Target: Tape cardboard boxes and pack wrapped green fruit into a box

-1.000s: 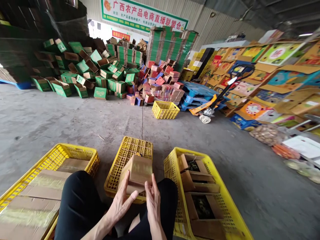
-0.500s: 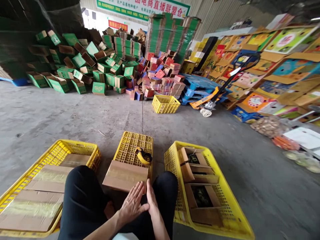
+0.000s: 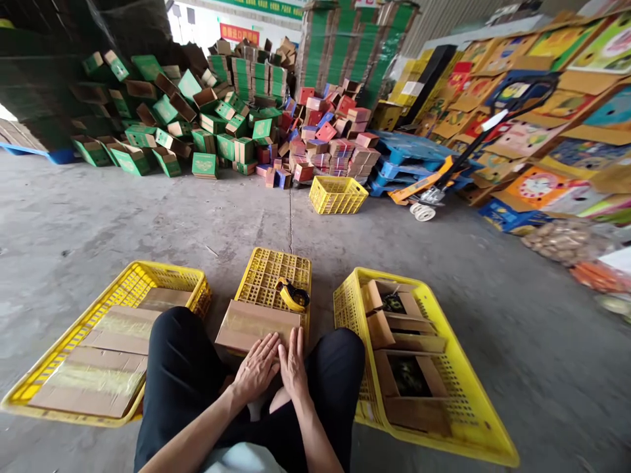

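A closed, taped cardboard box rests on an upturned yellow crate between my knees. My left hand lies flat against the box's near edge, fingers stretched out. Beside it, my right hand touches the box's near right corner, its fingers extended too. Neither hand grips anything. Behind the box, a yellow-and-black tape dispenser lies on the crate. To the left, a yellow crate holds several taped boxes. In the right-hand yellow crate are open-topped boxes with dark contents I cannot make out.
Another yellow crate stands ahead on the concrete floor. Beyond it are heaped green cartons, red and blue cartons, blue pallets and an orange pallet jack. Colourful boxes are stacked at the right.
My right hand has turned from edge-on to palm down against the box. The left hand stays flat at its near edge. The whole view has tipped down and shifted slightly.
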The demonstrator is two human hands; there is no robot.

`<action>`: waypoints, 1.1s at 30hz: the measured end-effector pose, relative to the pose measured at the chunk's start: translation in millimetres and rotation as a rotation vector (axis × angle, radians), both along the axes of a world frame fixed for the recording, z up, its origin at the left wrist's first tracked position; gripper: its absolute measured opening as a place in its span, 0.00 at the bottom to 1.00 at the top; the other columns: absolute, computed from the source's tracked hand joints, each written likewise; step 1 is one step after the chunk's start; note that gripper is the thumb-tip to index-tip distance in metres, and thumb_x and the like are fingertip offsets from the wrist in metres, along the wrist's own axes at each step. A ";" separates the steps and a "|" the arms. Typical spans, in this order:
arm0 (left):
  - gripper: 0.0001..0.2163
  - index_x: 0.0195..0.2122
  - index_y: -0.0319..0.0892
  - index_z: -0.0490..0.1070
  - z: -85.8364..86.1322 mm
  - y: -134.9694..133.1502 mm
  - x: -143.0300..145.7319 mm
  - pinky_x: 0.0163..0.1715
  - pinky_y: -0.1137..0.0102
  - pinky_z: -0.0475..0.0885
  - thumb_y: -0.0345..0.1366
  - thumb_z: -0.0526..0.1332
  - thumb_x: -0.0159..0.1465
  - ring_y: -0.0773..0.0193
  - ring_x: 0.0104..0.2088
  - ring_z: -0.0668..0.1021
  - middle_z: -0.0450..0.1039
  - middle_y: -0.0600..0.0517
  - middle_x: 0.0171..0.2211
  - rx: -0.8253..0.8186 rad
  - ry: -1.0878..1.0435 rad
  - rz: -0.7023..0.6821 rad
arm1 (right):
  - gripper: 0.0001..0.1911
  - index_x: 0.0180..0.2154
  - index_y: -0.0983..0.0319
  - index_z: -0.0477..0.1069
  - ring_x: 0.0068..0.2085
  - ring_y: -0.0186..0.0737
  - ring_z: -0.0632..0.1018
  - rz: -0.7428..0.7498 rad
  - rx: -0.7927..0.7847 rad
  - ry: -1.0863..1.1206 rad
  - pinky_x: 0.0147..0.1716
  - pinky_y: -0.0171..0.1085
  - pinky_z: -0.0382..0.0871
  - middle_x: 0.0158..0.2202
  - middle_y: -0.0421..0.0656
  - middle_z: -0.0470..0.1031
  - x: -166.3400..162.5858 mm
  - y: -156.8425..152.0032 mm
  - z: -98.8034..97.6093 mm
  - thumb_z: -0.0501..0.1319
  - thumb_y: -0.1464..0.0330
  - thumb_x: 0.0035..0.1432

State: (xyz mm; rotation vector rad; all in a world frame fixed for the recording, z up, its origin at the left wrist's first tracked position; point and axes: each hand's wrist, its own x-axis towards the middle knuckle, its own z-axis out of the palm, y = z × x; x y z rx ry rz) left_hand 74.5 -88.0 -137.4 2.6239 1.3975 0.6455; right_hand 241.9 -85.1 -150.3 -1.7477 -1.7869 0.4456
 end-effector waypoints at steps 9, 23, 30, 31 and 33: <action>0.25 0.73 0.42 0.60 2.9 9.6 1.9 0.67 0.53 0.66 0.41 0.51 0.76 0.52 0.71 0.67 0.63 0.44 0.71 -0.013 -0.034 0.108 | 0.38 0.77 0.61 0.44 0.76 0.56 0.55 -0.030 -0.235 -0.314 0.69 0.55 0.60 0.79 0.49 0.42 -1.4 23.1 28.7 0.40 0.49 0.75; 0.25 0.71 0.44 0.64 -16.9 -6.5 -59.5 0.68 0.44 0.61 0.46 0.50 0.76 0.44 0.71 0.63 0.63 0.39 0.70 0.075 -0.230 0.485 | 0.37 0.68 0.69 0.66 0.70 0.68 0.64 0.001 0.142 -0.367 0.68 0.64 0.56 0.69 0.65 0.64 -43.6 -9.6 29.8 0.49 0.48 0.73; 0.22 0.69 0.49 0.68 -22.9 -3.0 -55.9 0.66 0.42 0.64 0.43 0.50 0.76 0.43 0.69 0.64 0.63 0.42 0.67 0.031 -0.341 0.518 | 0.27 0.68 0.63 0.66 0.67 0.64 0.67 0.079 0.169 -0.344 0.64 0.61 0.66 0.66 0.59 0.68 -65.8 -9.0 30.6 0.50 0.60 0.75; 0.22 0.68 0.50 0.69 -22.3 -2.4 -54.1 0.66 0.43 0.65 0.42 0.49 0.76 0.44 0.68 0.66 0.64 0.43 0.66 0.012 -0.368 0.486 | 0.26 0.68 0.63 0.66 0.66 0.60 0.69 0.106 0.164 -0.327 0.65 0.58 0.67 0.65 0.57 0.69 -71.2 -7.9 32.7 0.49 0.64 0.75; 0.22 0.67 0.51 0.70 -20.5 -0.6 -50.1 0.65 0.45 0.67 0.41 0.48 0.76 0.46 0.65 0.69 0.67 0.43 0.64 -0.042 -0.422 0.400 | 0.25 0.67 0.60 0.67 0.62 0.54 0.72 0.177 0.164 -0.286 0.65 0.54 0.68 0.61 0.54 0.73 -80.5 -4.6 36.2 0.47 0.69 0.74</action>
